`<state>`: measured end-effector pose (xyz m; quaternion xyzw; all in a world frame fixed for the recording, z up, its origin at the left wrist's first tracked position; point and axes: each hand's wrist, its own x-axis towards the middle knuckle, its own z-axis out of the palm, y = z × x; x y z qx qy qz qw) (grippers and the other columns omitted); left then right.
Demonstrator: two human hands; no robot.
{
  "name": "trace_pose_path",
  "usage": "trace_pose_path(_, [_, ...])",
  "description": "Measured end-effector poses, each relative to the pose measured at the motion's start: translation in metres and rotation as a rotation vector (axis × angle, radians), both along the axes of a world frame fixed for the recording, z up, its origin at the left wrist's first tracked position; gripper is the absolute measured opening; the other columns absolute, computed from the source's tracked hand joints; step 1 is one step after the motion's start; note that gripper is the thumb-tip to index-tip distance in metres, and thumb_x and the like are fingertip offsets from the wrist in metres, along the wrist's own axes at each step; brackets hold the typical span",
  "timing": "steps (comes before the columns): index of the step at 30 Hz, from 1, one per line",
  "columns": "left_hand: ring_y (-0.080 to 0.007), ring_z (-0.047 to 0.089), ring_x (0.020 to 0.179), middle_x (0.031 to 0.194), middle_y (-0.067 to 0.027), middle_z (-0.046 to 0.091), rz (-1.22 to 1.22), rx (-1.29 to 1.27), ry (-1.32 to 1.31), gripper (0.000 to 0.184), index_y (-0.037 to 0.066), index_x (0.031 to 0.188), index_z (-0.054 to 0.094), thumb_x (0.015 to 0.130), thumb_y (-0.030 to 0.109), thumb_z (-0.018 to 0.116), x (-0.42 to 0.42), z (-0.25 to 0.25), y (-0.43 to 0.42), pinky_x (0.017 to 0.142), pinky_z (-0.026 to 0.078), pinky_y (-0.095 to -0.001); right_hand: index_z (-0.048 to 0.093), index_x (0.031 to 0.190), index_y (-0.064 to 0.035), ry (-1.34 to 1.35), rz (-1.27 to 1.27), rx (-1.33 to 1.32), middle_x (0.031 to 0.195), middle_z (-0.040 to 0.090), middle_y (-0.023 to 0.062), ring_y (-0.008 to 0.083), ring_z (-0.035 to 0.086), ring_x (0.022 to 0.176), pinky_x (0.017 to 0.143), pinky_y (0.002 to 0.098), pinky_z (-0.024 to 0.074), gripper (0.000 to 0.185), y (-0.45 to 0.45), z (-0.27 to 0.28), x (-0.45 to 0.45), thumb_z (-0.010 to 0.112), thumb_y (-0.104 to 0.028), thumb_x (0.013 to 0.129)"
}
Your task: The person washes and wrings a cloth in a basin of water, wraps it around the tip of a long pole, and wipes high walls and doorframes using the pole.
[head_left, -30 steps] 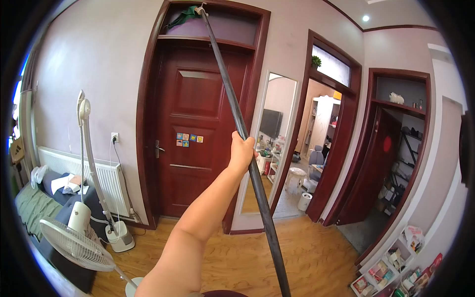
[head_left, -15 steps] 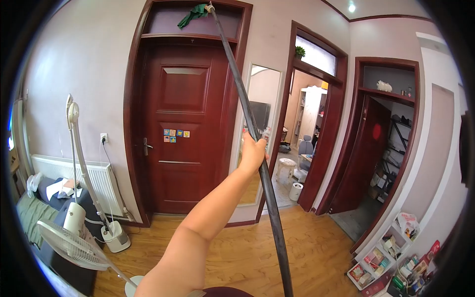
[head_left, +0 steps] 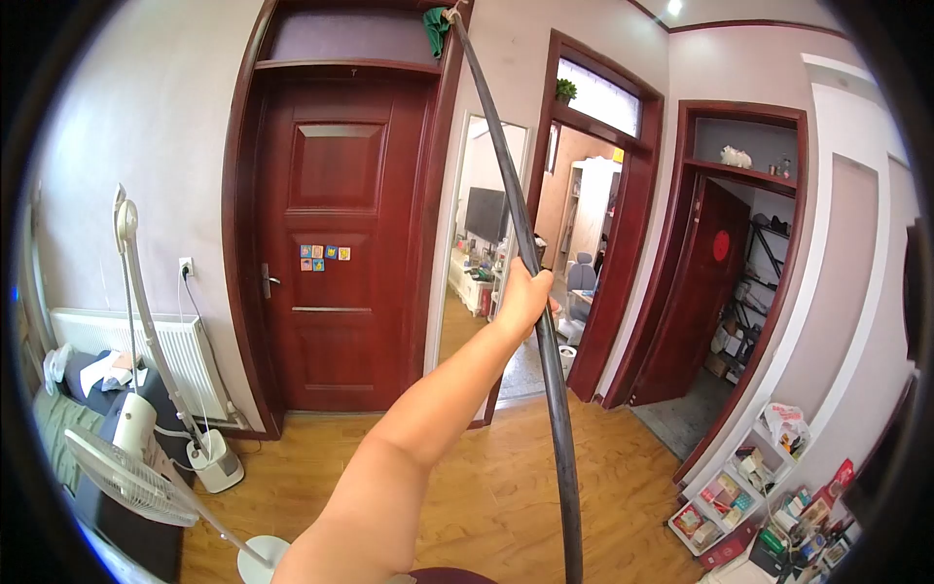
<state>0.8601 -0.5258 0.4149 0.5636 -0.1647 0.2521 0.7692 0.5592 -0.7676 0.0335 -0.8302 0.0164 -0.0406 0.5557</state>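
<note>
My left hand (head_left: pixel 528 297) is closed around a long dark pole (head_left: pixel 506 170), with the arm stretched forward from the bottom of the view. The pole slants from the lower right up to the top of the view. Tied at its far tip is a green cloth (head_left: pixel 436 32), which hangs by the right side of the frame above a dark red door (head_left: pixel 336 175). Whether the cloth touches the frame I cannot tell. Below my left hand the pole runs out of the bottom edge. My right hand is out of view.
A standing mirror (head_left: pixel 477 243) leans beside the door. Two open doorways lie further right. At left are a white fan (head_left: pixel 126 477), a garment steamer (head_left: pixel 214 462) and a radiator (head_left: pixel 146 350). A low white shelf (head_left: pixel 739 477) with small goods stands at lower right.
The pole's tip and green cloth have moved right, from the panel above the door to the frame's right side. The camera view has shifted slightly. My left hand keeps its grip.
</note>
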Motion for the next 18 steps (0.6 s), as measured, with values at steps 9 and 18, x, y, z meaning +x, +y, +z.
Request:
trace_pose_path(9, [-0.0143,0.05,0.043,0.063,-0.0055,0.047,0.045,-0.006,-0.063,0.017,0.002,0.094,0.041,0.08,0.005,0.049,-0.038,-0.008,0.063,0.035,0.044,-0.0297,0.058,0.097,-0.0014,-0.014,0.122,-0.042,0.071,0.054,0.0072,0.0174,0.051,0.068,0.061,0.0329,0.0445,0.029,0.038,0.008,0.009,0.068,-0.022,0.079])
trace_pose_path(18, [-0.0148,0.051,0.044,0.065,-0.0074,0.048,0.108,0.001,-0.006,0.019,0.002,0.094,0.039,0.082,0.008,0.053,-0.083,-0.015,0.167,0.036,0.043,-0.0297,0.058,0.096,-0.0013,-0.016,0.257,-0.074,0.071,0.055,0.008,0.0177,0.051,0.068,0.061,0.033,0.0446,0.028,0.111,0.024,0.0,0.067,-0.021,0.079])
